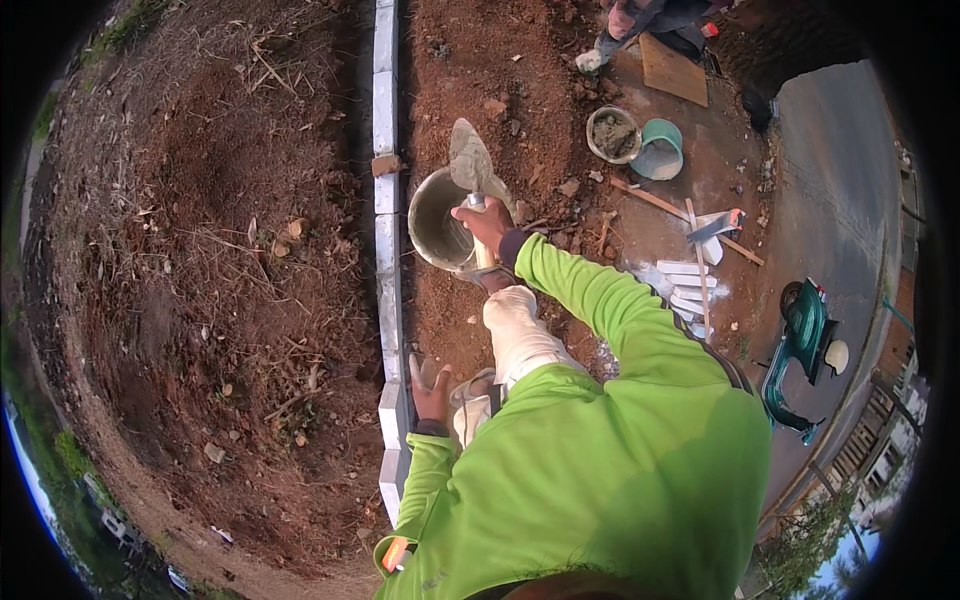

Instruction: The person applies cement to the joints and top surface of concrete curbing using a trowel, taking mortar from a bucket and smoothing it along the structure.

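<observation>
My right hand [487, 222] is wrapped round the handle of a mortar trowel [470, 157], whose pointed blade is smeared with grey and reaches past the far rim of a bucket [432, 222]. The bucket's inner wall is coated in grey mortar, and it stands on the soil in front of my legs. Down by the row of light grey blocks [386, 245], my left hand [430, 389] has its fingers spread beside the row; whether it touches a block I cannot tell. A brown brick piece [386, 165] sits on top of the row.
Right of the soil strip are a bucket of mortar [613, 135], a teal bucket [660, 150], a handsaw [714, 227], wood strips [655, 200] and several cut white blocks [686, 283]. Another person [640, 20] is at the top. A green scooter [800, 350] stands by the road.
</observation>
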The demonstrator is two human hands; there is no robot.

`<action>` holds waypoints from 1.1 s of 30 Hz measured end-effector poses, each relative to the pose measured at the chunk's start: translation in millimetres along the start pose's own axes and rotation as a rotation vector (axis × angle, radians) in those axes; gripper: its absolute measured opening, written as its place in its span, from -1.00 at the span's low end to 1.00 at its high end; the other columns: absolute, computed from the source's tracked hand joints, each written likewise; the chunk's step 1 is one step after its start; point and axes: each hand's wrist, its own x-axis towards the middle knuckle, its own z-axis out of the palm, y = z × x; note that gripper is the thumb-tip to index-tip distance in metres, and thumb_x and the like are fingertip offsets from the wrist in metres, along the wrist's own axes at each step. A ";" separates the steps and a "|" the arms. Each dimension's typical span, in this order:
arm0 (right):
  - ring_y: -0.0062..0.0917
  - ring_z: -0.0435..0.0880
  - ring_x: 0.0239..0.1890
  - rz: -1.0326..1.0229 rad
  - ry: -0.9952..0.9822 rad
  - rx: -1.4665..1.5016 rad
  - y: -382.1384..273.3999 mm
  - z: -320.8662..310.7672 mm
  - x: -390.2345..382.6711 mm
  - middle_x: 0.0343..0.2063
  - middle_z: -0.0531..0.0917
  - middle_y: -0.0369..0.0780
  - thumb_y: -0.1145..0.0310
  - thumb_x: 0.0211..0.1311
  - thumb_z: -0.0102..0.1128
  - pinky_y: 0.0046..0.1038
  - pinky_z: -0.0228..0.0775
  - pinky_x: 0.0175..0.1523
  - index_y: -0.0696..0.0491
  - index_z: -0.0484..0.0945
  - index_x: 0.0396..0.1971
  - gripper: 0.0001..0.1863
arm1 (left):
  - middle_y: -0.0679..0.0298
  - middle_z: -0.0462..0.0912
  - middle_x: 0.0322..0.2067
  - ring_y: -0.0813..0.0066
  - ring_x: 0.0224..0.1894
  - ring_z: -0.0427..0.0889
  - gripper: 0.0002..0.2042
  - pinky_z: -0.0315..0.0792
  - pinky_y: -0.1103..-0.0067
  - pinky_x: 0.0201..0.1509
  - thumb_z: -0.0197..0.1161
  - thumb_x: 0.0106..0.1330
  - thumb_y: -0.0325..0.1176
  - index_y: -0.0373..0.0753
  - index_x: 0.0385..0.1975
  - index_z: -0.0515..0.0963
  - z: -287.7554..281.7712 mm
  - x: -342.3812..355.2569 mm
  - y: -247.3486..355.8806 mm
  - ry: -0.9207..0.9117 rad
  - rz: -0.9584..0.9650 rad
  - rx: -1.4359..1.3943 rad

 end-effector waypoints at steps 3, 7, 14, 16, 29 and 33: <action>-0.26 0.72 -0.09 -0.022 -0.016 -0.121 9.9 -27.2 111.3 -0.18 0.75 -0.09 0.09 -0.01 0.48 -0.29 0.50 0.07 0.12 0.67 -0.16 -0.51 | -0.14 0.41 0.29 0.12 0.21 0.52 -0.18 0.50 0.35 0.18 0.36 0.27 -0.45 -0.24 0.50 0.06 -39.6 -15.8 -53.7 0.108 -0.205 -0.202; -0.22 0.70 0.00 -0.035 0.071 -0.295 18.1 -32.8 242.9 -0.07 0.72 -0.04 0.06 -0.07 0.51 -0.28 0.49 0.13 0.13 0.67 -0.09 -0.42 | 0.15 0.61 0.10 0.26 0.02 0.63 -0.29 0.59 0.41 -0.02 0.34 0.28 -0.42 -0.19 0.44 0.19 -86.7 -66.2 -122.8 0.336 -0.587 -0.255; -0.35 0.67 -0.16 -0.088 0.289 0.009 35.0 -62.8 434.4 -0.13 0.67 -0.09 0.08 -0.13 0.63 -0.28 0.52 -0.01 0.27 0.56 -0.02 -0.27 | 0.18 0.67 -0.04 0.40 -0.10 0.66 -0.47 0.54 0.52 0.02 0.31 0.32 -0.39 -0.26 0.29 0.38 -93.5 -157.5 -230.7 0.556 -0.630 -0.158; -0.30 0.67 -0.13 -0.058 0.314 0.065 46.1 -64.5 464.6 -0.16 0.67 -0.09 0.07 -0.10 0.62 -0.20 0.53 0.01 0.24 0.56 -0.01 -0.28 | 0.14 0.67 -0.03 0.40 -0.05 0.65 -0.52 0.50 0.51 0.10 0.25 0.37 -0.35 -0.29 0.28 0.41 -84.0 -150.1 -254.9 0.506 -0.544 0.001; 0.01 0.55 0.15 -0.220 -0.654 -1.066 334.1 280.8 180.7 0.04 0.61 0.11 -0.29 0.36 -0.04 -0.08 0.36 0.22 0.14 0.51 0.14 -0.25 | -0.11 0.33 0.35 0.00 0.37 0.35 -0.38 0.22 0.37 0.44 0.31 0.33 -0.22 -0.20 0.38 0.33 21.2 -24.4 -331.8 0.452 -0.642 0.073; 0.09 0.55 0.09 -0.231 -0.344 -0.882 382.5 379.1 191.3 -0.01 0.63 0.12 -0.19 0.42 -0.07 -0.02 0.35 0.18 0.11 0.52 0.06 -0.37 | -0.18 0.23 0.38 -0.10 0.39 0.29 -0.34 0.23 0.26 0.44 0.14 0.37 0.03 -0.15 0.42 0.29 43.3 5.9 -375.9 0.388 -0.728 0.352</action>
